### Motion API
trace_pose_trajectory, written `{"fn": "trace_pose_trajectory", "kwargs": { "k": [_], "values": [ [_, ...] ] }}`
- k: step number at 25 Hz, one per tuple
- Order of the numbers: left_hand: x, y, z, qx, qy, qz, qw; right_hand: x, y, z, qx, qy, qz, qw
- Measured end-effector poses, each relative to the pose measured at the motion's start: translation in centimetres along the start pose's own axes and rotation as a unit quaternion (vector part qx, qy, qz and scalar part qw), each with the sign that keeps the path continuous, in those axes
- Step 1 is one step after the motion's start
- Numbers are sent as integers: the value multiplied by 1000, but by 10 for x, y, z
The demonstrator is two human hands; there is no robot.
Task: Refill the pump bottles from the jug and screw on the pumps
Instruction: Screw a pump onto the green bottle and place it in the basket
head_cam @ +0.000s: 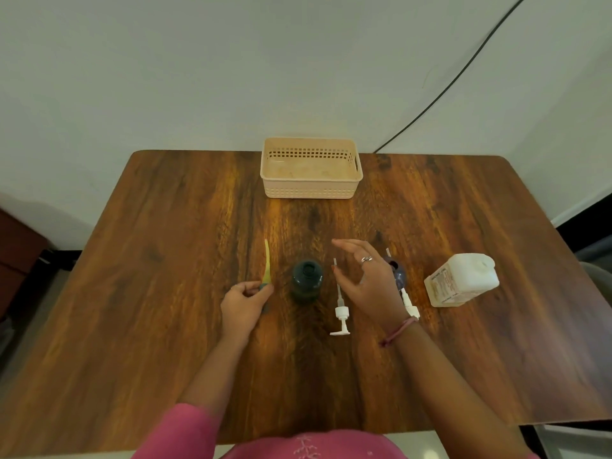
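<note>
A dark green bottle stands open-necked in the middle of the wooden table. My left hand is to its left, closed on the head of a pump with a yellow tube pointing away from me. My right hand hovers open just right of the green bottle. It partly covers a purple bottle. One white pump lies flat between the bottles, another white pump lies behind my right wrist. The white jug lies at the right, cap on.
A beige perforated basket sits at the table's far edge against the wall. A black cable runs down the wall behind the right side. A dark cabinet stands off the left edge.
</note>
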State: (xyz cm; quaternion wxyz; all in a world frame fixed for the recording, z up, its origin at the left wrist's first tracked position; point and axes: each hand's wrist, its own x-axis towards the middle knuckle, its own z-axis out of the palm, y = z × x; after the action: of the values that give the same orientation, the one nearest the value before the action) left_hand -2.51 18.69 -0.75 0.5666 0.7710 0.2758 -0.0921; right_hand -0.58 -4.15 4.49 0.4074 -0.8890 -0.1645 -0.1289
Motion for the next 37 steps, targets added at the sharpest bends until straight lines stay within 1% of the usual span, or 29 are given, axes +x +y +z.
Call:
{"fn": "trace_pose_trajectory", "kwargs": {
  "k": [2,4,6,7,11,13,14,15,16,17,19,21,23,26,30,32,34,37],
  "values": [
    [-8,28,-11,-59,-44,-1,997,10,-6,4,-19,-41,-37,998],
    [-19,58,-18,-88,-93,11,992,21,-13,10,-40,-80,-86,992],
    [-31,81,-20,-76,-122,35,989,33,-20,14,-72,-106,-135,982],
    [-35,90,-21,-57,-127,50,989,38,-22,16,-93,-107,-161,977],
    [-46,113,-23,13,-143,103,984,50,-24,16,-165,-50,-267,948],
    [-47,119,-27,15,-188,119,975,54,-24,11,-171,-24,-300,938],
    [-46,121,-29,-14,-221,120,968,57,-23,7,-166,-12,-302,939],
    [-45,121,-32,-58,-247,117,960,60,-22,3,-158,2,-295,943],
    [-42,118,-34,-92,-254,121,955,62,-19,-1,-149,18,-278,949],
    [-37,113,-34,-103,-238,133,956,64,-17,-7,-137,33,-250,958],
    [-25,95,-29,-56,-193,162,966,64,-13,-17,-103,50,-177,977],
    [-13,72,-17,23,-197,169,965,64,-10,-25,-55,60,-108,991],
    [-3,46,3,107,-214,166,957,64,-6,-30,19,53,-29,998],
    [10,15,31,158,-206,146,955,64,-1,-32,100,47,53,993],
    [25,2,53,128,-181,134,966,64,1,-32,197,61,137,969],
    [28,0,60,108,-178,147,967,66,1,-32,211,70,157,962],
    [31,-2,63,97,-176,168,965,67,0,-33,214,70,160,961],
    [31,-3,62,87,-163,178,967,68,1,-32,245,71,167,952]
  ]
}}
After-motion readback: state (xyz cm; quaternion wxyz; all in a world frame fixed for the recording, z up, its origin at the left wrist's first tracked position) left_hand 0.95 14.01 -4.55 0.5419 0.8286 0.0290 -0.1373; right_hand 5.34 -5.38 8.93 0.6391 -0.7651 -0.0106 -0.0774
